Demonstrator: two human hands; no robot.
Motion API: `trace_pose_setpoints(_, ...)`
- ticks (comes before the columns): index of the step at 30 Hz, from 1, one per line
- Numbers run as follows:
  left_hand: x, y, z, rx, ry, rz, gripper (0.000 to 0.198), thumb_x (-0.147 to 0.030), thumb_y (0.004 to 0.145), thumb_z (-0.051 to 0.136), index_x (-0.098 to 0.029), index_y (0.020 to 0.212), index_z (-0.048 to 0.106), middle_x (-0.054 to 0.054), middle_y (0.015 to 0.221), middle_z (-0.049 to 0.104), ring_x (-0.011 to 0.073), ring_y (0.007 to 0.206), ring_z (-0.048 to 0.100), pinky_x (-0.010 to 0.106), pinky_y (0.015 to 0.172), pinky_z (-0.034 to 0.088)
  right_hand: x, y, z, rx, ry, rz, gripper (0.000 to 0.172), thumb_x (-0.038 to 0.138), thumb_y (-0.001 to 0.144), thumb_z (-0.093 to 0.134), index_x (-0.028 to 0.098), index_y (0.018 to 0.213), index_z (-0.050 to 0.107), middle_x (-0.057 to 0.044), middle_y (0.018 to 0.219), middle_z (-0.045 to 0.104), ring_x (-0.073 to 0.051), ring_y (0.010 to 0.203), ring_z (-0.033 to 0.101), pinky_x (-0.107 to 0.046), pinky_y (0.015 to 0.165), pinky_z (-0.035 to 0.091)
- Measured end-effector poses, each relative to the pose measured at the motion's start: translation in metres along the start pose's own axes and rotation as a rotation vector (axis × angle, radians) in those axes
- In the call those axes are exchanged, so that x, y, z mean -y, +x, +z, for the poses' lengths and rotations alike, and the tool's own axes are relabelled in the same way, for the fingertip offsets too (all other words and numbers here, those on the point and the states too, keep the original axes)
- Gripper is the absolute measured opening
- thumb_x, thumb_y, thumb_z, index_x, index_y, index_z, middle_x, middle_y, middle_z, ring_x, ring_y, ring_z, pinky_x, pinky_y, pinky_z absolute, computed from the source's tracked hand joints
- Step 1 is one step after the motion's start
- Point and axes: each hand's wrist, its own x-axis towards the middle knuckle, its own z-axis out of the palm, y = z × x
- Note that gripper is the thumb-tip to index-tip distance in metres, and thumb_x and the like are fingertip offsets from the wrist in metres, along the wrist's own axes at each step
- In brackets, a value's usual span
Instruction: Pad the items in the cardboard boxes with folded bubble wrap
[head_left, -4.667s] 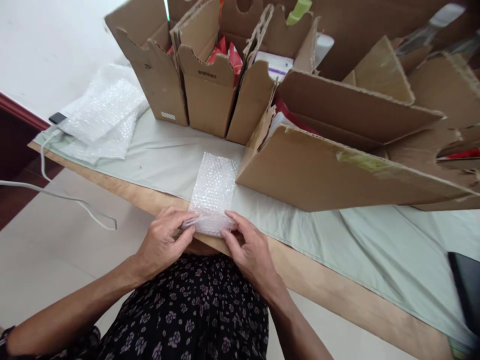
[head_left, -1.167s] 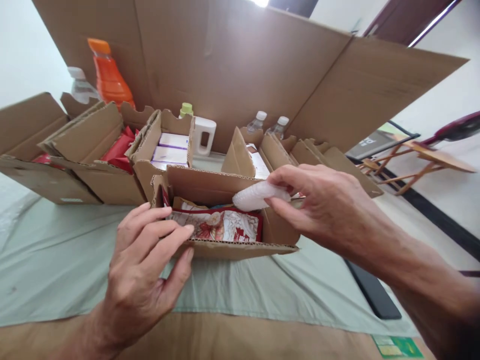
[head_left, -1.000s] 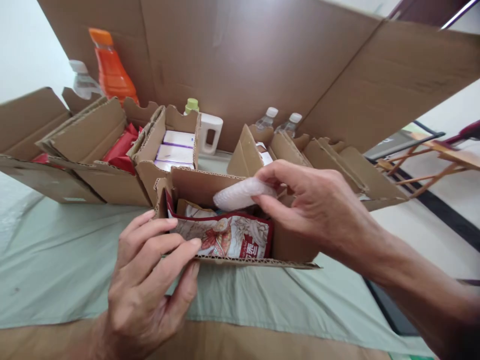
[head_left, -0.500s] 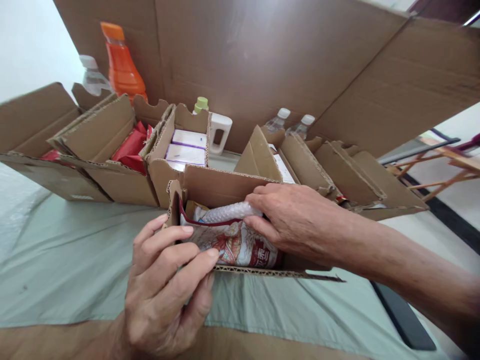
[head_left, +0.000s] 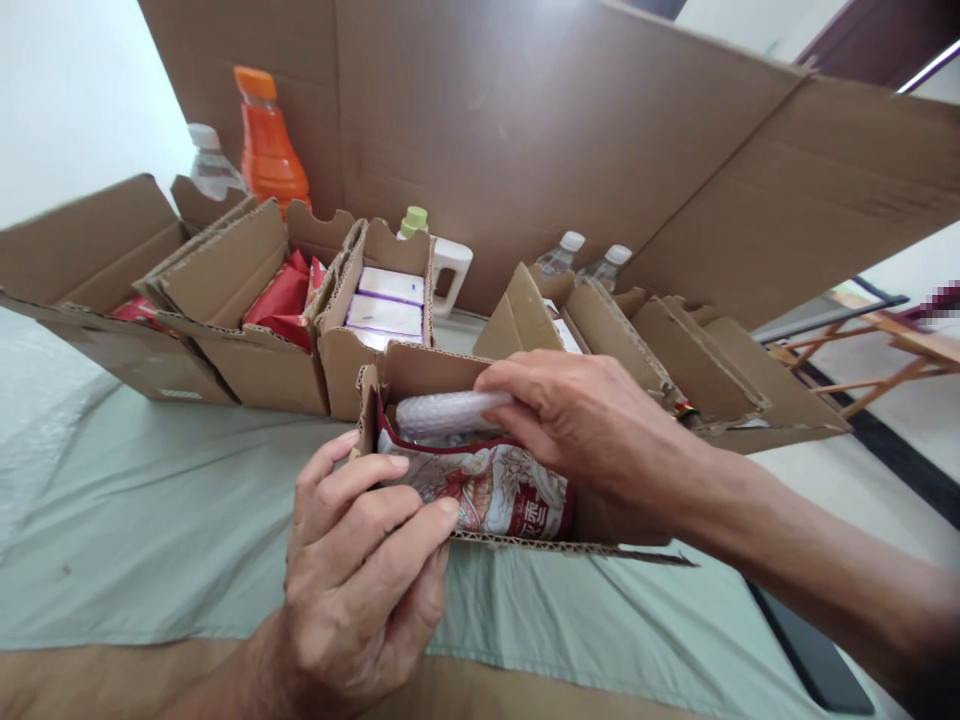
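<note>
My right hand (head_left: 574, 405) grips one end of a roll of bubble wrap (head_left: 442, 412) between thumb and fingers. The roll lies lengthwise inside an open cardboard box (head_left: 442, 365) in front of me. Along the near side of that box sits a white and dark red printed bag (head_left: 487, 490), its rim just below the roll. My left hand (head_left: 367, 560) is curled over the box's near left corner, with fingertips against the bag. Whatever lies beneath the roll is mostly hidden.
Behind stands a row of cardboard boxes (head_left: 259, 350), some with red packets (head_left: 285, 295), one with white packs (head_left: 386, 315). An orange bottle (head_left: 274, 150), a white jug (head_left: 454, 270) and clear bottles (head_left: 562, 255) stand behind them, before a tall cardboard panel (head_left: 487, 130). Green cloth (head_left: 187, 520) covers the table.
The right hand has lifted the bubble-wrap roll slightly and shifted it within the box. My left hand keeps its place at the box corner. The whole view has shifted a little.
</note>
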Motion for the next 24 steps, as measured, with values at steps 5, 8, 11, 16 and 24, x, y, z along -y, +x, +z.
trace_pose_setpoints(5,0.0,0.0,0.001,-0.013,-0.007,-0.021,0.026,-0.003,0.086,0.067,-0.015,0.108,0.071,0.005,0.09,0.069,0.0252,0.107,0.064,0.058,0.113,0.043,-0.002,0.01,0.007,0.238,0.063,-0.07,0.024,0.002,0.089,0.056,0.019,0.096,0.071,-0.004,0.09,0.079,-0.018,0.08,0.07,-0.026,0.061,0.033)
trace_pose_setpoints(8,0.001,0.0,0.001,-0.004,-0.005,-0.012,0.027,-0.002,0.086,0.066,-0.016,0.109,0.071,0.005,0.09,0.07,0.0259,0.107,0.064,0.058,0.112,0.043,-0.006,0.016,0.007,0.41,0.047,-0.125,0.031,0.0,0.085,0.054,0.019,0.096,0.076,-0.006,0.092,0.08,-0.02,0.083,0.072,-0.027,0.063,0.036)
trace_pose_setpoints(11,0.003,0.0,-0.001,0.003,-0.003,-0.001,0.027,-0.003,0.086,0.067,-0.016,0.11,0.071,0.005,0.09,0.07,0.0262,0.108,0.064,0.058,0.113,0.043,-0.007,0.018,0.007,0.497,-0.03,-0.13,0.037,0.001,0.085,0.052,0.018,0.102,0.08,-0.01,0.099,0.081,-0.024,0.09,0.074,-0.03,0.066,0.04)
trace_pose_setpoints(16,0.004,-0.001,-0.002,0.029,0.006,0.021,0.028,-0.003,0.086,0.068,-0.015,0.111,0.071,0.005,0.091,0.07,0.0256,0.108,0.064,0.058,0.113,0.043,-0.01,0.015,0.0,0.564,0.054,-0.138,0.03,0.007,0.079,0.06,0.02,0.098,0.078,-0.007,0.092,0.08,-0.023,0.084,0.073,-0.031,0.067,0.044)
trace_pose_setpoints(24,0.001,0.001,0.002,-0.007,0.011,-0.015,0.026,-0.003,0.087,0.068,-0.016,0.109,0.07,0.005,0.09,0.069,0.0252,0.108,0.063,0.059,0.113,0.043,-0.007,0.016,0.001,0.528,0.211,-0.208,0.051,0.041,0.081,0.076,0.02,0.127,0.067,-0.008,0.106,0.077,-0.025,0.094,0.072,-0.03,0.074,0.048)
